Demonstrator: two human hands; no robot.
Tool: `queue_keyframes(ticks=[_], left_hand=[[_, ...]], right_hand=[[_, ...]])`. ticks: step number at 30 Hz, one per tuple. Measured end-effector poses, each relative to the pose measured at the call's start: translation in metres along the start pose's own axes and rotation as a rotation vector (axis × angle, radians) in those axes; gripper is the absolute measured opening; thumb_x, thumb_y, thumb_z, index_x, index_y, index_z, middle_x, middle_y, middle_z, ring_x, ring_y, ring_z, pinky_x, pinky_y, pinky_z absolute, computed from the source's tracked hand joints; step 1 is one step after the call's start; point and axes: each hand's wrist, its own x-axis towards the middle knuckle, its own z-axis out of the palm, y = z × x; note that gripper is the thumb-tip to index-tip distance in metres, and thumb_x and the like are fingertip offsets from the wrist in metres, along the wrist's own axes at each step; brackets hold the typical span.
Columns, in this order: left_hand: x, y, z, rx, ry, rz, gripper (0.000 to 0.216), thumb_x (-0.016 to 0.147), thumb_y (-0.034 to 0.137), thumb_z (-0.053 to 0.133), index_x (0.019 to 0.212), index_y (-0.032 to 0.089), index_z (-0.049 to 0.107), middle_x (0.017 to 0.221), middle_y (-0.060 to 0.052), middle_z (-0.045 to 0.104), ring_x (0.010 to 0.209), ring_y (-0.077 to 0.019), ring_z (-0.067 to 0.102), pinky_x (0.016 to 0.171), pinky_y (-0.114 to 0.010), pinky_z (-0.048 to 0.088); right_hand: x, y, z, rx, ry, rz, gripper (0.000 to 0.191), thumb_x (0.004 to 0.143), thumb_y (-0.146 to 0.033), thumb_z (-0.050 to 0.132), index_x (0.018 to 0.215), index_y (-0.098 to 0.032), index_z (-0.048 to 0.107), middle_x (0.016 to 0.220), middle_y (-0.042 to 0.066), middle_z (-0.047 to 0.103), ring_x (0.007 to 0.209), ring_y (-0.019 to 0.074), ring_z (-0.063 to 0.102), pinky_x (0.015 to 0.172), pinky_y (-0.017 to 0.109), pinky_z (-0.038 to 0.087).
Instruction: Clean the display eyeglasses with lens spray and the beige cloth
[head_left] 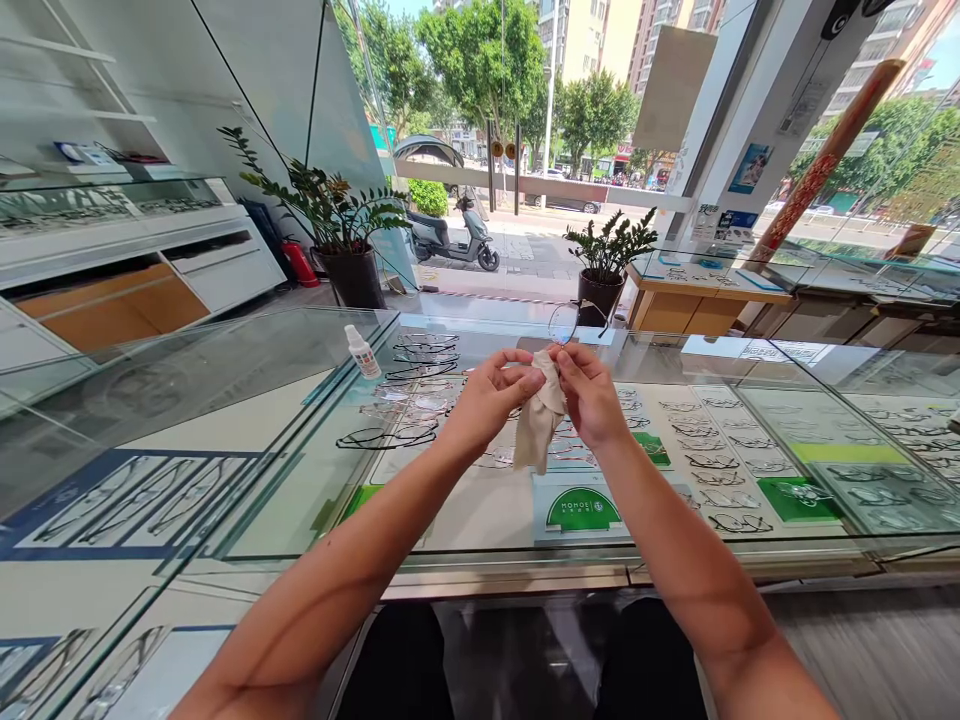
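Above the glass counter, my left hand (491, 395) pinches a beige cleaning cloth (538, 428), which hangs down between both hands. My right hand (596, 395) is closed on a pair of thin-rimmed eyeglasses (564, 324), with one round lens and a temple sticking up above the fingers. Cloth and fingers hide the rest of the eyeglasses. To the left of my hands, a small white bottle (363, 353) stands on the counter. Beside it lies a column of dark-framed glasses (426, 374).
The glass display counter (465, 553) spans the space before me, with rows of eyeglasses (709, 462) and a green sign (583, 510) under the glass. Potted plants (352, 275) stand beyond it. A scooter (454, 238) is parked outside.
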Motion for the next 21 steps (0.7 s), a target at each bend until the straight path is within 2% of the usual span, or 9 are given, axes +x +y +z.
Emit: queue_keyframes(ticks=[4,8,11,14,19,21], left_hand=[[0.002,-0.001,-0.005,-0.037,-0.142,-0.144,0.06,0.068,0.063,0.099,0.092,0.015,0.072,0.076,-0.001,0.069,0.068,-0.0135,0.06,0.072,-0.028,0.051],[0.002,0.0,-0.007,-0.112,-0.137,-0.166,0.053,0.068,0.055,0.103,0.088,0.015,0.074,0.079,-0.001,0.07,0.073,-0.0136,0.062,0.076,-0.028,0.052],[0.003,0.0,-0.008,-0.168,-0.129,-0.178,0.051,0.064,0.047,0.106,0.086,0.013,0.075,0.079,-0.002,0.071,0.072,-0.0128,0.063,0.075,-0.026,0.052],[0.004,0.0,-0.011,-0.211,-0.126,-0.184,0.049,0.065,0.042,0.107,0.09,0.012,0.079,0.079,-0.003,0.072,0.071,-0.0126,0.064,0.072,-0.024,0.052],[0.005,0.003,-0.015,-0.246,-0.179,-0.222,0.054,0.066,0.035,0.106,0.108,0.012,0.082,0.09,-0.007,0.078,0.074,-0.0133,0.068,0.074,-0.024,0.053],[0.004,0.005,-0.014,-0.24,-0.186,-0.225,0.053,0.067,0.034,0.105,0.11,0.012,0.082,0.089,-0.006,0.077,0.073,-0.0128,0.067,0.072,-0.023,0.053]], right_hand=[[-0.001,0.002,0.002,0.037,-0.026,0.026,0.031,0.078,-0.056,0.096,0.085,-0.028,0.083,0.096,0.0,0.075,0.089,0.0168,0.064,0.086,0.03,0.054],[-0.002,0.004,0.002,0.079,-0.026,0.038,0.029,0.078,-0.053,0.096,0.085,-0.028,0.084,0.093,-0.001,0.074,0.084,0.0149,0.063,0.079,0.027,0.054],[-0.002,0.003,0.002,0.068,-0.038,0.032,0.028,0.079,-0.053,0.096,0.084,-0.028,0.085,0.094,-0.001,0.075,0.087,0.0153,0.064,0.081,0.027,0.055],[-0.003,0.003,0.003,0.06,-0.028,0.045,0.028,0.079,-0.054,0.095,0.087,-0.029,0.086,0.098,0.0,0.078,0.09,0.0166,0.067,0.082,0.028,0.056],[-0.002,0.001,0.002,0.071,-0.041,0.046,0.029,0.079,-0.055,0.095,0.087,-0.029,0.085,0.101,0.001,0.079,0.094,0.018,0.069,0.088,0.031,0.057],[-0.002,-0.001,0.0,0.061,-0.05,0.034,0.029,0.081,-0.055,0.094,0.086,-0.028,0.084,0.1,0.001,0.077,0.092,0.0176,0.068,0.085,0.03,0.056]])
